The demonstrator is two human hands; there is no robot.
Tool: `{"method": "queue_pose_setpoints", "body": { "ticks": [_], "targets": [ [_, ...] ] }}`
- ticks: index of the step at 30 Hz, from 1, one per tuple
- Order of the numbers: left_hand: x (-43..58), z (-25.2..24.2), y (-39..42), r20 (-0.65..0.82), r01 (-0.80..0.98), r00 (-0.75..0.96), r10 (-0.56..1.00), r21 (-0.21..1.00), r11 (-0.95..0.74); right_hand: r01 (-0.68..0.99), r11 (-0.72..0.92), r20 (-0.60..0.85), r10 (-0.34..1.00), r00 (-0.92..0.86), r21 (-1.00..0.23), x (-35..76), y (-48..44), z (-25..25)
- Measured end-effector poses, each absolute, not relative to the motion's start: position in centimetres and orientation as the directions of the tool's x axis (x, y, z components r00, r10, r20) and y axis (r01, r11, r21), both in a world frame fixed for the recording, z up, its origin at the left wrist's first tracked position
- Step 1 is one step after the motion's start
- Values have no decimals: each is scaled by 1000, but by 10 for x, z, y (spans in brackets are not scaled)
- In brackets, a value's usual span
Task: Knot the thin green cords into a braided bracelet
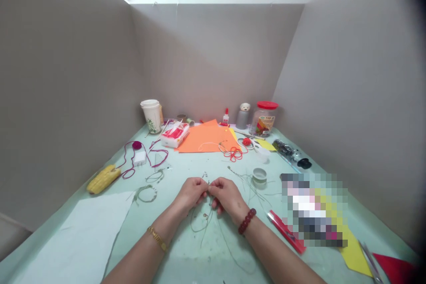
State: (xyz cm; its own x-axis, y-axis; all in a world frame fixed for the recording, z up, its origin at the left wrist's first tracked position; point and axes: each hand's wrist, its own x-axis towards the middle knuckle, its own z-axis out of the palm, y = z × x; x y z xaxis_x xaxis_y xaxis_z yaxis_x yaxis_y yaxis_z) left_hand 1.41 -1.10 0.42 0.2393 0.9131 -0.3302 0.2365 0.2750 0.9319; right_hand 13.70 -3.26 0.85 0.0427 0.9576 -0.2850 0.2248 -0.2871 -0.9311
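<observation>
My left hand (194,193) and my right hand (226,195) meet over the middle of the table, fingertips nearly touching. Both are closed in a pinch on a thin grey-green cord (199,231). Its loose strands hang in a loop below and trail toward the front right. Small bead-like bits show on the cord, too small to make out. The exact spot between the fingertips is partly hidden. Left of my hands lies a braided cord bracelet (146,193). To the right, more loose cord surrounds a grey-white spool (259,176).
Farther back are orange paper sheets (206,139), a tissue pack (175,135), a white cup (151,116), red cord (234,154) and a red-lidded jar (264,119). A corn-shaped object (104,179) lies left. At right are a red cutter (286,232), a pixelated patch and scissors (371,262).
</observation>
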Motion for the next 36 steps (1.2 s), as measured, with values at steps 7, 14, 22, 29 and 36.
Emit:
{"method": "queue_pose_setpoints", "body": {
  "ticks": [7,14,22,29,36],
  "targets": [
    [15,4,-12,-310,256,215,926,933,253,242,-257,-251,966,57,-936,138,-28,1],
    [14,-3,-9,-248,280,201,948,942,187,208,-263,-252,965,78,-942,141,-26,1],
    [10,3,-7,10,478,169,986,874,-90,42,-269,-268,963,21,-962,140,-26,8],
    [10,7,-7,166,624,134,977,752,-213,191,-157,-146,987,67,-969,141,-14,5],
    [6,23,-8,99,463,239,966,863,-203,60,-175,-177,984,-34,-983,150,-30,22]
  ]
}}
